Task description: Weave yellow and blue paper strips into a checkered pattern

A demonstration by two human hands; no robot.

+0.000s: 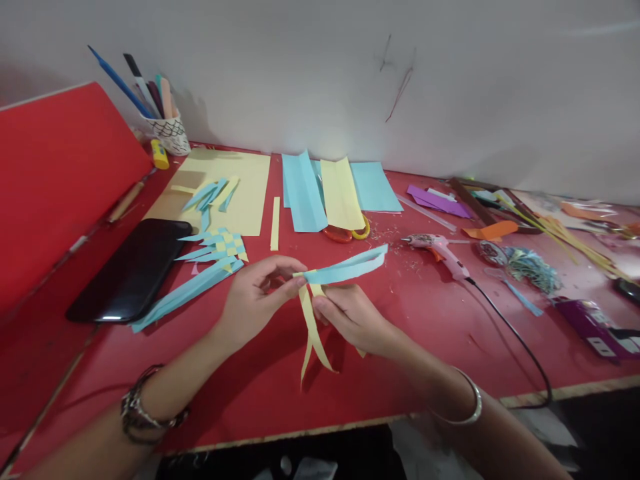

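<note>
The left hand (255,297) pinches the blue strip (345,269) and yellow strips (311,321) where they cross; the right hand (356,320) grips one yellow strip below the blue. The strips are positioned above the red tabletop (250,400), front centre. At rear left, the patterned cup (171,137) contains several pens, including a leaning blue pen (120,81).

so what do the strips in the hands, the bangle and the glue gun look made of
Strips: most likely matte paper; they're thin, bend softly and show no shine.
Bangle: probably polished metal, given its silvery gleam, though coated plastic is possible.
Glue gun: body seems smooth plastic, judging by its even pink colour and moulded shape.
</note>
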